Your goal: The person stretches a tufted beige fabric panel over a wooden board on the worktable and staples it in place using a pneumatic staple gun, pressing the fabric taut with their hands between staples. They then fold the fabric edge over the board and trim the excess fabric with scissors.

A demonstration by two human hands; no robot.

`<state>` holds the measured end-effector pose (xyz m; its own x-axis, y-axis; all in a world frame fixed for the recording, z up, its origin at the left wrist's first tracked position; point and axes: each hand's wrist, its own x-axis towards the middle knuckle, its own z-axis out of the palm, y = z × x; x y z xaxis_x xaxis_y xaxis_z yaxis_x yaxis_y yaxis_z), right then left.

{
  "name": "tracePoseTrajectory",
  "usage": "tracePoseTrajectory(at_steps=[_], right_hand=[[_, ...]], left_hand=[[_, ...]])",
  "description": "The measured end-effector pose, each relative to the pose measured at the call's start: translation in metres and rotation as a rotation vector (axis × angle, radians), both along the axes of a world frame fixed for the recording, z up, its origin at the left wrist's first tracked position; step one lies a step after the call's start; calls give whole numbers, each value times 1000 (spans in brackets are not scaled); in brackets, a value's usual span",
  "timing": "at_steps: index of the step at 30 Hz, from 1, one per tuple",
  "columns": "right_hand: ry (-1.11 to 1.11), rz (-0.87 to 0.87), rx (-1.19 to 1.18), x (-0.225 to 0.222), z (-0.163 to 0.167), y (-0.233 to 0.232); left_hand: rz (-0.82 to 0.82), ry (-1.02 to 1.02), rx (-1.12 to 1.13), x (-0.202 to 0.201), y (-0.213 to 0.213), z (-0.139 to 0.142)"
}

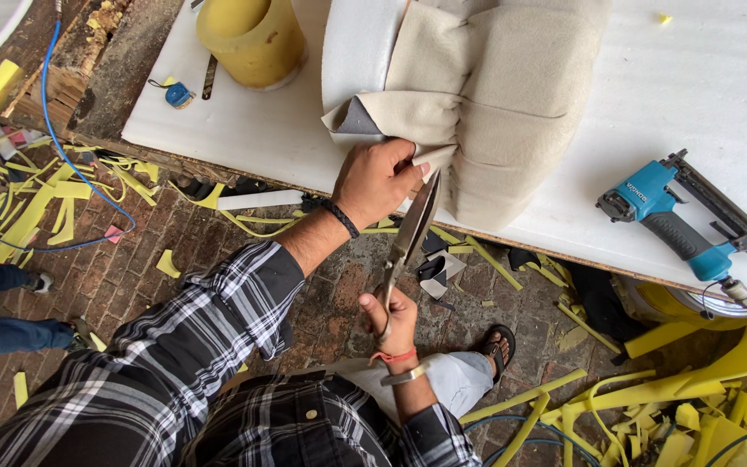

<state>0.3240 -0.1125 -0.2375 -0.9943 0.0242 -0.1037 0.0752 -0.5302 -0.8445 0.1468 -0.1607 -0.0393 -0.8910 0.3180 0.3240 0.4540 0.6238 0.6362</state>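
left hand (pixel 378 180) pinches fabric (pixel 408 117) flap | right hand (pixel 393 316) grips scissors (pixel 410 238) | fabric likely soft, limp; hold taut near cut edge

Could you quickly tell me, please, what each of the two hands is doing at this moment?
Left hand: closed, pinching the beige fabric at the cushion's edge.
Right hand: closed around the handles of the scissors, blades up at the fabric.
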Motion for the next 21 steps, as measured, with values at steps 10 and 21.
tracePoseTrajectory(at_steps=[10,21], right_hand=[[38,208,125,4,-23,87],[172,247,329,-23,-22,117]], left_hand=[[22,-204,154,10,4,0],[58,-344,391,19,11,-13]])
